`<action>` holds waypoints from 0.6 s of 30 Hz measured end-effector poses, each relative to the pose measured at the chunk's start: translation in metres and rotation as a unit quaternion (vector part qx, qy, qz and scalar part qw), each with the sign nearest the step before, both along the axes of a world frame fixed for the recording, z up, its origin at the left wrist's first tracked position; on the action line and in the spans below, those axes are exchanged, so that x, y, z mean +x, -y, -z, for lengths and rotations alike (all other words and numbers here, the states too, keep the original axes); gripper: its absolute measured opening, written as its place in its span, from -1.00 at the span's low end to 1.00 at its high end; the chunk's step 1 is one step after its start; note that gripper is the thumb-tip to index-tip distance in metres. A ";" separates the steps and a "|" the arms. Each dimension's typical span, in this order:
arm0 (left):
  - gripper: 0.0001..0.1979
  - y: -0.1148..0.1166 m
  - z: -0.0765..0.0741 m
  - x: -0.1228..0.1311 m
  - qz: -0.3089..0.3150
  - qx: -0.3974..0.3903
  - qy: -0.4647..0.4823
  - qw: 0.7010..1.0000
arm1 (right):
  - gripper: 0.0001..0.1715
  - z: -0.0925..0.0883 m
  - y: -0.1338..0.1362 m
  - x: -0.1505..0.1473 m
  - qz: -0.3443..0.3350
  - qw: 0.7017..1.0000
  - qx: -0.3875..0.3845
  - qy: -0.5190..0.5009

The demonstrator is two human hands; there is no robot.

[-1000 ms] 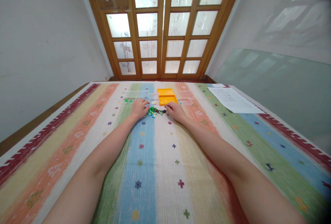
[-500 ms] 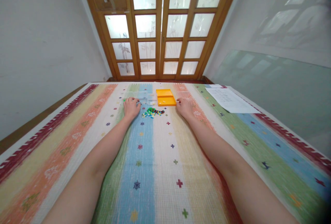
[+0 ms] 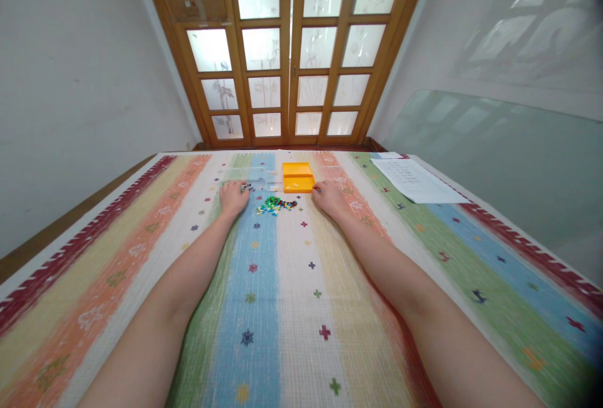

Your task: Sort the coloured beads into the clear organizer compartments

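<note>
A small heap of coloured beads [image 3: 274, 204] lies on the striped cloth far out in front of me. My left hand [image 3: 232, 196] rests to its left, fingers curled at the edge of a clear plastic tray [image 3: 254, 176]; what they pinch is too small to make out. My right hand [image 3: 327, 196] lies to the right of the heap, fingertips closed beside the corner of the orange tray [image 3: 297, 177]. Whether a bead sits between those fingers I cannot see. Both forearms stretch out along the cloth.
The striped, patterned cloth [image 3: 282, 307] covers the whole table. A printed sheet of paper [image 3: 417, 180] lies at the far right. A glass pane [image 3: 494, 163] leans along the right wall. Wooden glazed doors [image 3: 287, 50] stand behind the table.
Both hands left the bead heap, spread outward and moved up to the trays. The right hand then slid back toward the orange tray's corner. The view tilted slightly.
</note>
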State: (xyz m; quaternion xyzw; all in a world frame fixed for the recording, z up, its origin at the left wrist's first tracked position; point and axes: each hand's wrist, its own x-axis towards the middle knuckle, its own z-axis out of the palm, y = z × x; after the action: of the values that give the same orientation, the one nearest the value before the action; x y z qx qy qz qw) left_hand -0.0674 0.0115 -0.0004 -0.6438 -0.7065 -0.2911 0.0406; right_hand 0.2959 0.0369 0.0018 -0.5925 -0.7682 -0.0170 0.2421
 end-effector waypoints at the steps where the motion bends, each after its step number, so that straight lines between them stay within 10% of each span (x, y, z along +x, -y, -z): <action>1: -0.65 -0.001 0.001 -0.002 0.003 0.001 0.004 1.000 | -0.68 0.000 0.000 0.000 -0.001 1.000 -0.001 0.003; 18: -0.68 -0.008 0.005 -0.017 0.045 -0.002 0.009 0.999 | -0.66 0.003 -0.006 0.004 -0.018 0.999 0.005 -0.031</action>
State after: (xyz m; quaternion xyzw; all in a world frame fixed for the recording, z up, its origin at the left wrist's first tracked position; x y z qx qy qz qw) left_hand -0.0845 0.0198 -0.0053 -0.6723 -0.6776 -0.2975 0.0198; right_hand 0.3001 0.0431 -0.0011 -0.5773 -0.7711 0.0019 0.2685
